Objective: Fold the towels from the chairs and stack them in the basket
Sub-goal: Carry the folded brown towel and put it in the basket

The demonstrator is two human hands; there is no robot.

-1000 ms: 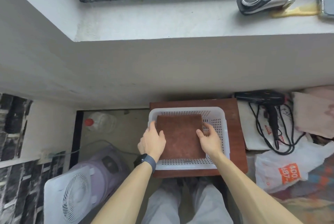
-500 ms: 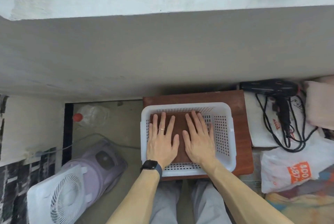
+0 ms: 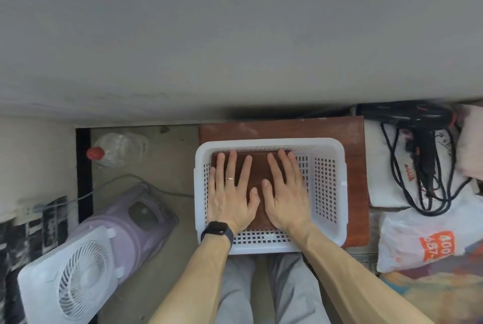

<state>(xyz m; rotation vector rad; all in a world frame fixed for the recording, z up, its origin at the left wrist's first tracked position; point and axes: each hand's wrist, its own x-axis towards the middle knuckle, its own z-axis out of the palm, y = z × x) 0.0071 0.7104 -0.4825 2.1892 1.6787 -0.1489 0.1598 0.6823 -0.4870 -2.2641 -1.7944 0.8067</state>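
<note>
Brown and folded flat, the towel point(image 3: 257, 166) lay on the bottom of the white basket point(image 3: 269, 142), toward its left side, leaving a strip of perforated plastic bare on the right. Both hands rested on it, palms down. The left hand point(image 3: 230, 200) covered the towel's left half, fingers straight and spread, a thin ring point(image 3: 230, 179) on one finger and a dark watch point(image 3: 218, 229) at the wrist. The right hand point(image 3: 286, 200) lay just beside it, fingers likewise straight and a little fanned, thumbs close together but apart. Neither hand curled round or pinched anything.

The basket stood on a small reddish-brown counter point(image 3: 356, 206) set against a grey wall point(image 3: 235, 36). Grey trousers point(image 3: 235, 292) showed beneath the forearms.

On the floor to the left lay a clear bottle point(image 3: 122, 149) with a red cap point(image 3: 95, 153), and nearer the camera a white fan point(image 3: 68, 279) against a lilac appliance point(image 3: 136, 216) whose kind I could not tell.

To the right of the counter a black hair dryer point(image 3: 415, 115) rested on a white cloth bag point(image 3: 386, 166), its cord point(image 3: 418, 208) looped loosely below it. A white plastic bag point(image 3: 407, 240) with an orange label sat nearer the camera, and pale pink fabric point(image 3: 470, 145) reached in at the right edge.
</note>
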